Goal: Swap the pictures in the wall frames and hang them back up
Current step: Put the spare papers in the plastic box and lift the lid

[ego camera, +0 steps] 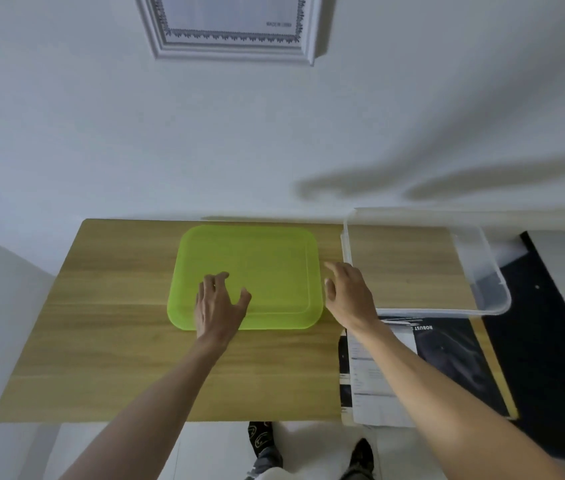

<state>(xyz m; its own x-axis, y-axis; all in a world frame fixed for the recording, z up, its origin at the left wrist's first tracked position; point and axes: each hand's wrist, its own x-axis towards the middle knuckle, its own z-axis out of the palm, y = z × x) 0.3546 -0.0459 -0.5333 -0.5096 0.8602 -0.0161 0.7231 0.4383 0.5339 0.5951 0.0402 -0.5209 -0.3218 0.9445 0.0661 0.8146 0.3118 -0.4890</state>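
On the wooden table [101, 341], the left hand [217, 306] rests spread on the green tray [274, 258]; the right hand [347, 289] hovers relaxed beside it.

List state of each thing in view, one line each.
wall frame: hanging on the wall, lower part in view.
green tray: flat on the table, nothing in it.
clear bin: on the table's right end, looks empty.
printed papers: lying flat in front of the bin.
left hand: fingers spread, over the tray.
right hand: open at the tray's right edge, holds nothing.
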